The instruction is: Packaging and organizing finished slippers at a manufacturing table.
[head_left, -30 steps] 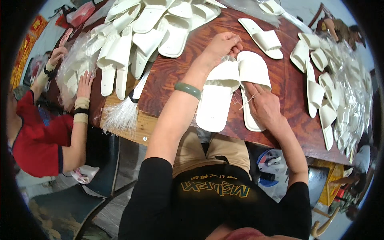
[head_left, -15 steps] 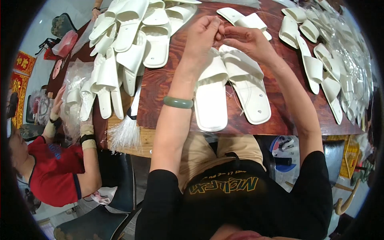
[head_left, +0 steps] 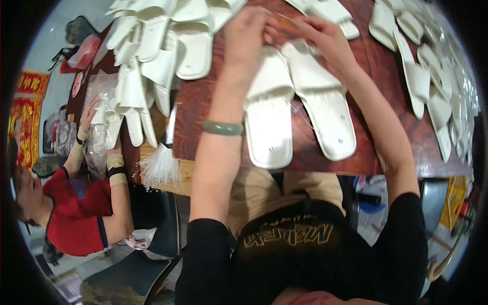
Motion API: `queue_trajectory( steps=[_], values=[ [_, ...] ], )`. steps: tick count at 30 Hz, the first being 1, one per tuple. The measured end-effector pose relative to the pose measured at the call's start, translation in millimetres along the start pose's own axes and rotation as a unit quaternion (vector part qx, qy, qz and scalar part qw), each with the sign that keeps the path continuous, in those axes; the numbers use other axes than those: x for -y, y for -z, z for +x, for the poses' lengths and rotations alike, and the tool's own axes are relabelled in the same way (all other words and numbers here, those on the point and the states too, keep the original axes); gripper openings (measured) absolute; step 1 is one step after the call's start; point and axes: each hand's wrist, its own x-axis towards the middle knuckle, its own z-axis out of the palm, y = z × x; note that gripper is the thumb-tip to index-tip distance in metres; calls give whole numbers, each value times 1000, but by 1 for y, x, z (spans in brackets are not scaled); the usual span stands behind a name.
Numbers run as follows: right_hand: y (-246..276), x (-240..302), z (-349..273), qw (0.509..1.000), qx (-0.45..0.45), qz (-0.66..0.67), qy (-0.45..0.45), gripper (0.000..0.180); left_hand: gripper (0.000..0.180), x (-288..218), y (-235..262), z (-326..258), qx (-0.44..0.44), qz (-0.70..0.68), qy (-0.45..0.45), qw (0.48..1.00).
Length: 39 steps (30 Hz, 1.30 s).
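Two white slippers lie side by side in front of me, a left one (head_left: 272, 137) and a right one (head_left: 333, 127), toes pointing away. Beyond their toes, my left hand (head_left: 250, 28) is closed, its fingers blurred. A thin clear plastic string (head_left: 285, 18) stretches from it to my right hand (head_left: 323, 38), whose thumb and fingers pinch it. More clear string loops (head_left: 303, 114) hang between the two slippers. Both hands are just above the slipper toes.
White slippers (head_left: 193, 48) are heaped at the left, with a bundle of clear strings (head_left: 160, 165) by the table edge. More slippers (head_left: 410, 76) and clear plastic bags (head_left: 460, 101) lie right. At the left a co-worker in a red shirt (head_left: 84, 218) handles bagged slippers (head_left: 101, 124).
My hands have drawn apart, the left going left and up, the right slightly right, with the string now stretched between them. The whole view has shifted a little.
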Motion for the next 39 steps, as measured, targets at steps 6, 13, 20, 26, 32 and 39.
queue_trajectory(
  steps=[6,13,20,26,32,39],
  values=[
    [3,2,-6,996,7,94,-6,18,16,-8,2,-4,-13,33,-47,998],
    [3,1,-11,984,-24,-117,133,22,17,5,-8,-12,30,156,-31,987],
    [-3,-2,-9,955,-37,-179,232,17,16,6,-5,-11,35,209,-49,976],
    [2,-4,-8,955,-39,-187,228,15,16,3,-12,-13,71,181,-38,980],
    [0,1,-9,955,-35,-185,231,14,15,2,-13,-13,77,193,-33,978],
    [-5,-2,-8,963,-9,-163,213,14,16,11,-8,-13,61,224,-90,968]
  ],
)
